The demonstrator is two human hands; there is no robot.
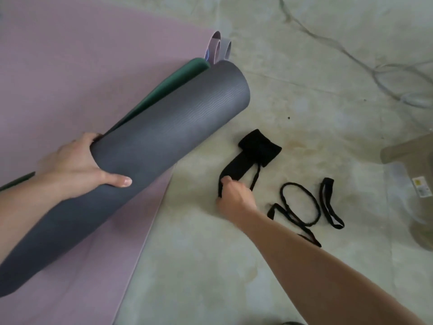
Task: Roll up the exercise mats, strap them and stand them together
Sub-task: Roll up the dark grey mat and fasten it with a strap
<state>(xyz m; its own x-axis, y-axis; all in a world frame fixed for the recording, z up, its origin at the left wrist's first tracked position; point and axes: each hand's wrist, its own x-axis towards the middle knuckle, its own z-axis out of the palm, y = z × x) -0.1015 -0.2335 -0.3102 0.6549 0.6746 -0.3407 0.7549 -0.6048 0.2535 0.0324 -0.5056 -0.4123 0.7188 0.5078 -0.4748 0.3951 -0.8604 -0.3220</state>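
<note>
A rolled grey mat [150,146] with a green inner face lies tilted across the left of the view, over a flat pink mat [70,78]. My left hand [79,170] grips the roll around its middle, thumb on top. On the floor to the right, my right hand [234,195] pinches one end of a wide black strap [255,148]. A thin black looped strap [300,207] and a short black strap [330,205] lie further right, apart from both hands.
A small pale roll [220,46] sits at the pink mat's far edge. A white cable [351,55] runs across the pale floor at top right. A fan base and a beige box [410,151] stand at the right edge.
</note>
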